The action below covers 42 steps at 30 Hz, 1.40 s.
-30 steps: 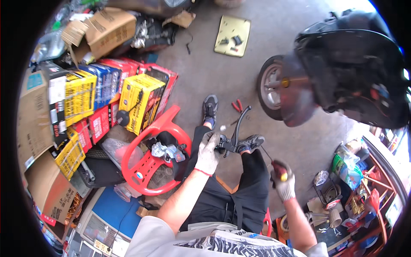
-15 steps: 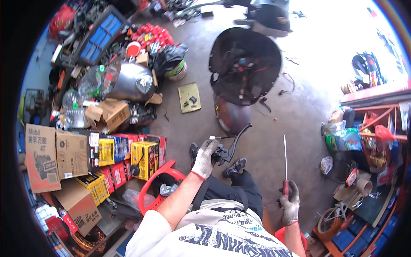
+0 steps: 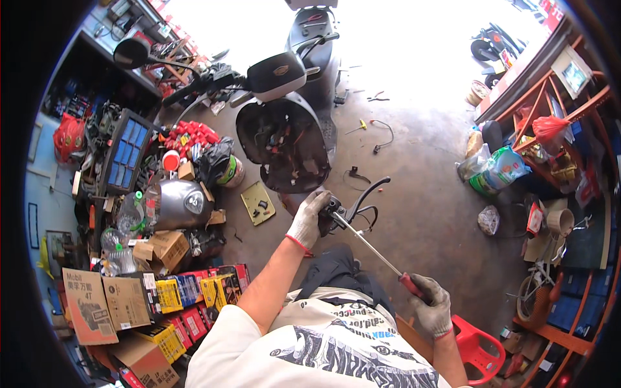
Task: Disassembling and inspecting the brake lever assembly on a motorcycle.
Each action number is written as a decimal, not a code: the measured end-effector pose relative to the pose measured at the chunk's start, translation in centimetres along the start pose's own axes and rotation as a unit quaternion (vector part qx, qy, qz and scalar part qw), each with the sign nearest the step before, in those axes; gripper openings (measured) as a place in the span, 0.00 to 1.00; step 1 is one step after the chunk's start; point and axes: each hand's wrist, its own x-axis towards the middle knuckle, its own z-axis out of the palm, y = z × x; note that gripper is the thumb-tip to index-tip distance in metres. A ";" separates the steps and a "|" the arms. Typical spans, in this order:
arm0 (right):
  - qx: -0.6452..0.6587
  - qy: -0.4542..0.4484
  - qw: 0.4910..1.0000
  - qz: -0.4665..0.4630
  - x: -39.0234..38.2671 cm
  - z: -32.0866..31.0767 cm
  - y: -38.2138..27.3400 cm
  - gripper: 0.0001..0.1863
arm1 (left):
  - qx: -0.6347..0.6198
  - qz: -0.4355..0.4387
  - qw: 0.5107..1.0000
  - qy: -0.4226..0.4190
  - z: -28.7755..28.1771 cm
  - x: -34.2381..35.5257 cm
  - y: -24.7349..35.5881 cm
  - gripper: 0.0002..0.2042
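My left hand (image 3: 310, 218), in a white-grey glove, grips a black brake lever assembly (image 3: 334, 213), whose curved lever (image 3: 366, 193) points up and away to the right, with a short cable loop below it. My right hand (image 3: 432, 304), in a soiled glove, is closed on the red handle (image 3: 409, 283) of a long screwdriver (image 3: 372, 247). The screwdriver's shaft runs diagonally up to the assembly; its tip rests at the housing, and exactly what it touches is too small to tell.
A partly dismantled scooter (image 3: 284, 142) stands ahead, beside a yellowish tray (image 3: 257, 200) with small parts. Loose tools and cables (image 3: 381, 136) lie on the floor. Piled boxes (image 3: 129, 301) crowd the left, cluttered shelving (image 3: 559, 149) lines the right, and red plastic seating (image 3: 479, 339) is behind my right arm.
The view has tilted up to show more of the scooter. The screwdriver, held away to the right earlier, has swung left so its tip is at the lever assembly in my left hand.
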 end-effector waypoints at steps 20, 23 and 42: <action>-0.002 -0.042 0.999 0.018 23.1 -7.5 -1.9 0.23 | 0.024 -0.014 1.000 0.001 7.0 18.3 6.9 0.11; -0.016 -0.069 0.997 0.027 26.4 -9.0 -1.6 0.23 | 0.020 -0.031 0.999 0.003 8.0 20.1 8.0 0.11; -0.074 -0.226 0.969 -0.070 40.1 -20.7 0.1 0.24 | -0.103 0.061 0.982 0.143 17.1 20.4 7.2 0.09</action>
